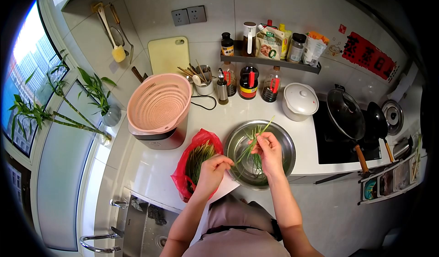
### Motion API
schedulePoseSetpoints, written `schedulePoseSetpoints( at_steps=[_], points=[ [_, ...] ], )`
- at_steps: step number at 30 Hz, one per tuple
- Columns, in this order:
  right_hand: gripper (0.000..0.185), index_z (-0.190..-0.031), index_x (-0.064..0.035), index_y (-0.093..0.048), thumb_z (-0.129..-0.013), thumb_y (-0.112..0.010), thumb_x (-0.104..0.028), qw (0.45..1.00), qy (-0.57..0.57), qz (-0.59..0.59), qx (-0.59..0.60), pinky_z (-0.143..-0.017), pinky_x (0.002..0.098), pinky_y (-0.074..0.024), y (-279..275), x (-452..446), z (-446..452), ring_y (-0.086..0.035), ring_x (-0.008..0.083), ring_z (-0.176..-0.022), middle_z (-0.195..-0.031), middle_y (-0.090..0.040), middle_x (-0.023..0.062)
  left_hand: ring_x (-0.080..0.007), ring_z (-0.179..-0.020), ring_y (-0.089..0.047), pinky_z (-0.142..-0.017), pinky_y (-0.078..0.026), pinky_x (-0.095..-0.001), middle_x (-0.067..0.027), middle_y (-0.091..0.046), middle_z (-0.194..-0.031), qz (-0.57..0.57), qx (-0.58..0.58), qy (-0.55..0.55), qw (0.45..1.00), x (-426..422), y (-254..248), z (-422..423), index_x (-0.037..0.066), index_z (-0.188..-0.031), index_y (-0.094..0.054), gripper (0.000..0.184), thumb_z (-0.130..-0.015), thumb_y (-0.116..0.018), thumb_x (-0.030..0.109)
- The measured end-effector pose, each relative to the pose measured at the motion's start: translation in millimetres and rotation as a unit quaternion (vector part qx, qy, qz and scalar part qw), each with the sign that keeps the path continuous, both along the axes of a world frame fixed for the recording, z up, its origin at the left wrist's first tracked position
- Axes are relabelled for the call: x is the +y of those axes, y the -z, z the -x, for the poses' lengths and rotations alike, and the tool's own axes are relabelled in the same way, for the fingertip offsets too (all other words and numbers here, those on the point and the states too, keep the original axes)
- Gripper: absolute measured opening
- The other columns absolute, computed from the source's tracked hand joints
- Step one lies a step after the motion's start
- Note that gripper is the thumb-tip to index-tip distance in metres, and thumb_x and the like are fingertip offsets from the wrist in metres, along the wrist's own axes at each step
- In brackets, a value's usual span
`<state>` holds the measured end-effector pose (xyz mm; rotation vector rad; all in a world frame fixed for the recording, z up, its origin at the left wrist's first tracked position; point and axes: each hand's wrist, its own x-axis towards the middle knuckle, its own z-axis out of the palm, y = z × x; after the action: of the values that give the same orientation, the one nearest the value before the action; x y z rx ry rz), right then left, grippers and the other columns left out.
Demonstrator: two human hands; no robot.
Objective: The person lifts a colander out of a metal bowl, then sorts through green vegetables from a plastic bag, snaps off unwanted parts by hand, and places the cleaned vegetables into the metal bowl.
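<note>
Over a steel bowl [289, 163], my right hand [269, 152] pinches a small bunch of thin green stalks [247, 152] that look like chives. More of these green strands lie in the bowl. Beside the bowl's left rim is my left hand [213, 171], thumb and fingers pinched together close to the lower ends of the bunch. Whatever sits between those fingertips is too small to make out. A red plastic bag [181, 177] stands open just left of that hand, filled with long green stalks [201, 156].
A pink colander [160, 103] rests on an appliance at left. Bottles and a white lidded pot [300, 102] line the back. The stove [327, 142] with pans is at right, the sink [137, 229] at lower left. A shelf [274, 61] holds condiments.
</note>
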<state>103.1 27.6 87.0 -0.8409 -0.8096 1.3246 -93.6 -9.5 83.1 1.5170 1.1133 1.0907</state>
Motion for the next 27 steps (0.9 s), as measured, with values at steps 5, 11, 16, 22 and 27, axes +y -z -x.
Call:
schedulePoseSetpoints(
  at_steps=[5,11,16,22,27],
  points=[
    [0.015,-0.106,-0.0039,-0.057,-0.096,-0.054,-0.016,1.0,0.003,-0.002,0.011,-0.062,0.0226,-0.0512,-3,0,-12,-0.061,0.0107,-0.067,-0.087,-0.067,0.0113,-0.0117,-0.075,-0.061,-0.068,-0.046,-0.0241,-0.009,-0.067,-0.084,0.004,-0.006,-0.167,0.986,-2,1,15,-0.002,-0.094,-0.064,0.009,-0.087,-0.061,0.002],
    [0.017,-0.106,-0.0052,-0.058,-0.096,-0.055,-0.018,0.999,0.039,0.002,0.003,-0.065,0.0228,-0.0488,-5,0,-22,-0.059,0.0095,-0.067,-0.087,-0.068,0.0091,-0.0214,-0.074,-0.064,-0.07,-0.049,-0.0335,-0.0083,-0.069,-0.084,0.073,0.196,-0.129,0.969,-3,118,76,0.003,-0.083,-0.069,0.008,-0.079,-0.07,0.01],
    [0.017,-0.106,-0.0023,-0.057,-0.097,-0.054,-0.015,0.999,0.035,-0.008,0.006,-0.064,0.0224,-0.0521,-2,3,-21,-0.063,0.0112,-0.07,-0.087,-0.068,0.0125,-0.0269,-0.103,-0.051,-0.084,-0.038,-0.0437,-0.003,-0.064,-0.101,0.03,0.413,-0.11,0.903,-17,126,65,0.013,-0.08,-0.073,0.01,-0.072,-0.075,0.019],
    [0.016,-0.106,-0.0027,-0.058,-0.097,-0.054,-0.015,0.999,0.027,-0.004,0.024,-0.064,0.0224,-0.0521,-6,3,-17,-0.063,0.0113,-0.07,-0.087,-0.068,0.0121,-0.0299,-0.107,-0.056,-0.091,-0.043,-0.0384,-0.0086,-0.063,-0.108,-0.015,0.147,-0.054,0.988,-3,84,42,0.007,-0.112,-0.063,0.027,-0.086,-0.06,0.013],
    [0.015,-0.105,-0.003,-0.058,-0.096,-0.055,-0.015,0.997,0.044,0.01,0.059,-0.062,0.0213,-0.051,-3,9,-15,-0.062,0.0105,-0.069,-0.087,-0.067,0.0118,-0.0278,-0.112,-0.059,-0.099,-0.044,-0.0356,-0.0158,-0.063,-0.117,0.199,-0.135,0.155,0.958,-7,42,9,-0.003,-0.123,-0.055,0.03,-0.096,-0.044,0.007]
  ],
)
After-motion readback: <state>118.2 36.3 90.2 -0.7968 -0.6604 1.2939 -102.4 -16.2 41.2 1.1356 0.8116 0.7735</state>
